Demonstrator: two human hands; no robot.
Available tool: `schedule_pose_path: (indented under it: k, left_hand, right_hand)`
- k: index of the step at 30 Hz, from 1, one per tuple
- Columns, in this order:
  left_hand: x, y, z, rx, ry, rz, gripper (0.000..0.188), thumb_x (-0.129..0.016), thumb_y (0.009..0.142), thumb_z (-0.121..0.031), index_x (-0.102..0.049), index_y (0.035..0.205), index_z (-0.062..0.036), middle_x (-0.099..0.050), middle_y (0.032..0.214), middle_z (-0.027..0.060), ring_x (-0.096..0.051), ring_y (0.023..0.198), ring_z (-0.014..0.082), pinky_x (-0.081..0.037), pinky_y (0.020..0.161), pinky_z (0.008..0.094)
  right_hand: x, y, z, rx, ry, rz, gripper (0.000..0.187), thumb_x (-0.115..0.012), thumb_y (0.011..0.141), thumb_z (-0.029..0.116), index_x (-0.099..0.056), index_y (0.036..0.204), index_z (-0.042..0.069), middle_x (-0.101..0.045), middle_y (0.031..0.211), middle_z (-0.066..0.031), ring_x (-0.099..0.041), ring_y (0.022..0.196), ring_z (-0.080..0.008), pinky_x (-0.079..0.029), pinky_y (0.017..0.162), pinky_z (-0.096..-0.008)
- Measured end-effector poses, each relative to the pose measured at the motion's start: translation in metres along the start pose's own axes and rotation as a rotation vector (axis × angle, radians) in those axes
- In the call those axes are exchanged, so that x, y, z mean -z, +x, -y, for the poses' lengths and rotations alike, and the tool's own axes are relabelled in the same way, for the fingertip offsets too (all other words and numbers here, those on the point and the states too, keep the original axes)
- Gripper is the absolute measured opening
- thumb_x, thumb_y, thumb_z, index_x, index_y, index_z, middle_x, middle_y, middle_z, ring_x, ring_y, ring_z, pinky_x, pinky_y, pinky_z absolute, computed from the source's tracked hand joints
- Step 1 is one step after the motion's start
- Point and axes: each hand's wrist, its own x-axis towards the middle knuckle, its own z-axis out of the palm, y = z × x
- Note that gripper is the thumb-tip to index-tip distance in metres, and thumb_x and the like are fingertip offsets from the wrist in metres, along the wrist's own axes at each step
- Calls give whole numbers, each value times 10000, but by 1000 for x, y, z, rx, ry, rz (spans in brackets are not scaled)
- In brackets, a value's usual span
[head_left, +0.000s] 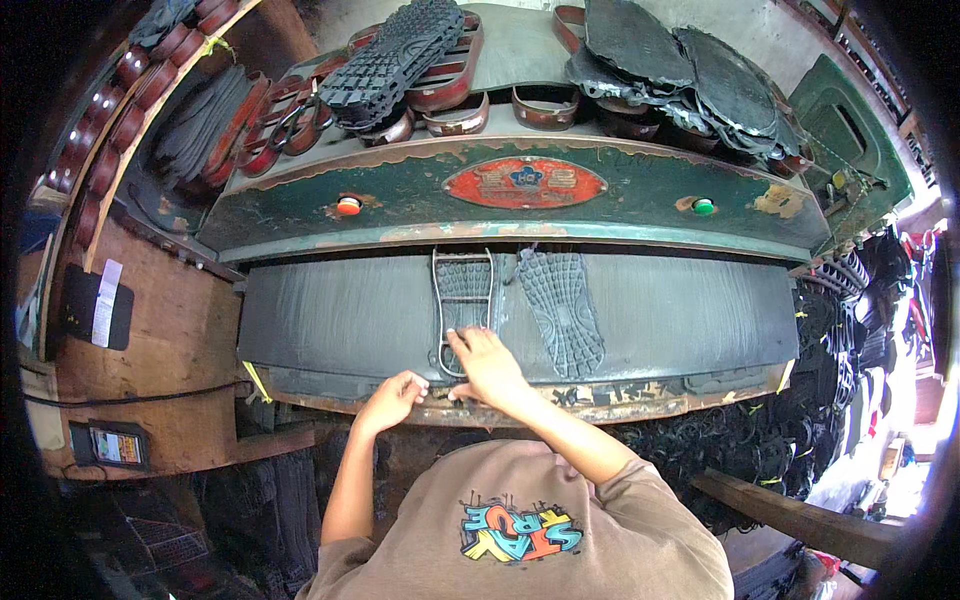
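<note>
Right hand (487, 368): grip spread, over near end of metal sole-shaped frame (466, 298), left of centre on grey bed (690, 310). Studded dark sole (562, 315) just right, apart. Bed runs well beyond both sideways; green beam (400, 190) borders rear. Left hand (393, 404) at front edge, fingers curled; cannot tell if pinching anything.
</note>
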Motion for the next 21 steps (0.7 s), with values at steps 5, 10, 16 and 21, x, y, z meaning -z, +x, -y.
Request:
schedule_pose_path:
  k: [5,10,16,21]
  left_hand:
    - [-40,13,-33,-56,-362,-258,352,-467,1141,-277,-598,1312,0,-710,1132,124,-703,921,184,-567,819,332]
    - [-89,14,-47,34,-234,-359,557,-595,1081,-301,-450,1508,26,-664,1201,159,-626,862,177,-536,817,320]
    - [-131,17,-50,-8,176,-564,879,-859,793,-102,-400,1534,12,-565,1204,190,-614,933,280,-559,833,394]
    - [-130,20,-67,151,-188,-441,865,-771,775,93,-384,1542,-3,-509,1030,60,-542,859,150,-522,766,291]
  right_hand:
    - [-8,-15,2,-37,-77,202,860,-933,639,458,-596,1281,-4,-634,1288,-191,-560,1295,-379,-365,1184,-477]
    - [53,-65,-23,-60,485,90,783,-917,715,428,-617,1261,-46,-682,1205,-218,-620,1223,-402,-416,1141,-495]
    - [117,-175,-68,-318,1356,-28,852,-1006,657,257,-565,1345,15,-640,1210,-95,-624,1150,-199,-489,1026,-368]
    - [142,-244,-80,-454,635,-155,740,-1005,619,318,-656,1197,15,-666,1109,-85,-625,1062,-192,-493,987,-363]
